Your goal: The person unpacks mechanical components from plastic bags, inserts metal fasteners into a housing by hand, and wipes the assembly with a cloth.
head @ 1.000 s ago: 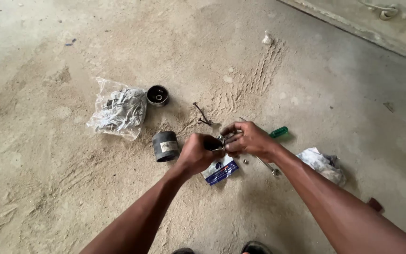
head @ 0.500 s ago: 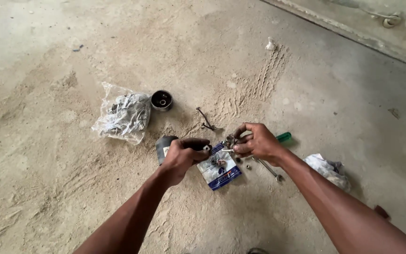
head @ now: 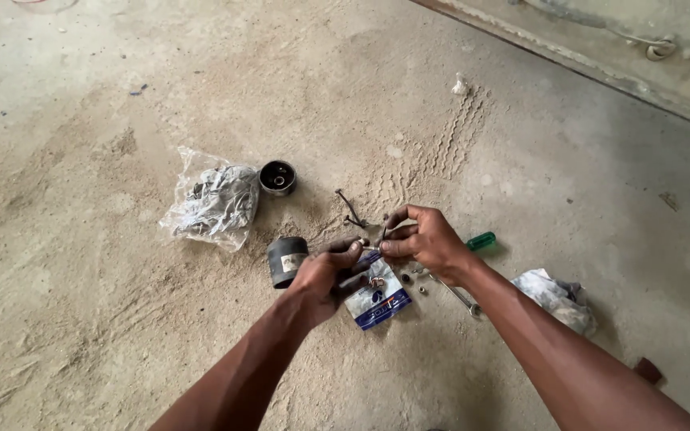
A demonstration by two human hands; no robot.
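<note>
The right hand (head: 425, 239) pinches a small metal part (head: 370, 246) between thumb and fingertips; the left hand (head: 325, 271) is closed on its other end, and the part lies roughly left to right between them, nearer neither. Just below the hands, a blue and white packet (head: 377, 302) lies on the sandy floor (head: 81, 319). A dark cylinder (head: 285, 261) stands left of the left hand, a wrench (head: 457, 295) and green-handled screwdriver (head: 481, 240) right, a crumpled plastic bag (head: 213, 203) farther left.
</note>
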